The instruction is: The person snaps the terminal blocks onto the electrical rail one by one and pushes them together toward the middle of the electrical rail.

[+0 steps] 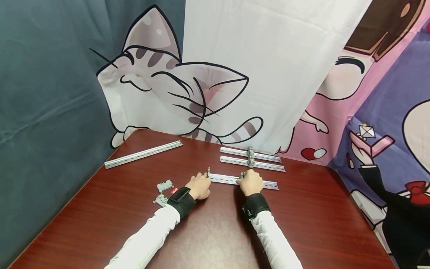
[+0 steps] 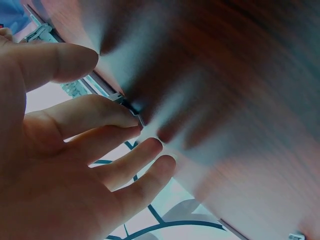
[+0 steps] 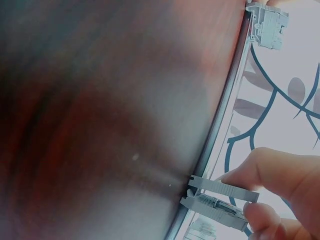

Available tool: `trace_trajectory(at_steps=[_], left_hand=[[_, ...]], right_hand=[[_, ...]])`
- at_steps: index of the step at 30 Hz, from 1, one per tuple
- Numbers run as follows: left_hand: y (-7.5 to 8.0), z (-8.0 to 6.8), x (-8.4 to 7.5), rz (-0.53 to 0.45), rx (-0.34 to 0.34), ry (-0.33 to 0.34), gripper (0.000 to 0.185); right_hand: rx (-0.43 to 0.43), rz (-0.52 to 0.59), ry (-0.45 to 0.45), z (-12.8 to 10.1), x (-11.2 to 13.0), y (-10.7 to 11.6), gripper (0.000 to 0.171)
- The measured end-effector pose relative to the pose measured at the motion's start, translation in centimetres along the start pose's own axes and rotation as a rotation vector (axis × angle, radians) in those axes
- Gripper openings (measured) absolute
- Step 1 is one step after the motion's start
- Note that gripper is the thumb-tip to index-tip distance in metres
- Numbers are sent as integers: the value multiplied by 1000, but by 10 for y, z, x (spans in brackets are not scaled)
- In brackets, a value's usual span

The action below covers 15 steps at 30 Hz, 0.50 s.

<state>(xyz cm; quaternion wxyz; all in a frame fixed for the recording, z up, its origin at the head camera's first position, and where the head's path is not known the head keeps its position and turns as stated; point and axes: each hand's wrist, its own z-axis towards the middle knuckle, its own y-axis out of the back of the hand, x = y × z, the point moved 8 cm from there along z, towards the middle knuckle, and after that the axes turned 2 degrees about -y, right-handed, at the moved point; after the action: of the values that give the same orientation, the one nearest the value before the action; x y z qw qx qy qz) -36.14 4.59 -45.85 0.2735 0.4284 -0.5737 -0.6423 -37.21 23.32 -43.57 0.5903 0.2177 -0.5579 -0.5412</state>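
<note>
A slotted metal DIN rail (image 1: 223,179) lies crosswise between the hands. My right hand (image 1: 251,182) is over its right half, pinching a grey terminal block (image 3: 222,190) on the rail between thumb and finger. Right against that block is a second grey piece (image 3: 217,212). At the rail's left end stands another grey terminal block (image 3: 270,25). Next to that end is my left hand (image 1: 199,186), its fingers loosely extended. In the left wrist view, the fingertips (image 2: 131,119) reach the rail's end; whether they press on it I cannot tell.
Behind, two parallel rails (image 1: 231,160) are bridged by a row of grey blocks (image 1: 251,157). A single rail (image 1: 142,154) lies slanted at the back left. Loose grey pieces (image 1: 164,185) and a small red item (image 1: 174,190) lie left of the left wrist. A printed curtain (image 1: 268,56) hangs behind the table.
</note>
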Motion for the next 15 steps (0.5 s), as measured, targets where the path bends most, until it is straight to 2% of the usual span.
trace_trajectory(at_steps=[15], left_hand=[[0, 0, 2, -11, -7, 11, 23]], right_hand=[[12, -8, -26, -1, -2, -1, 29]])
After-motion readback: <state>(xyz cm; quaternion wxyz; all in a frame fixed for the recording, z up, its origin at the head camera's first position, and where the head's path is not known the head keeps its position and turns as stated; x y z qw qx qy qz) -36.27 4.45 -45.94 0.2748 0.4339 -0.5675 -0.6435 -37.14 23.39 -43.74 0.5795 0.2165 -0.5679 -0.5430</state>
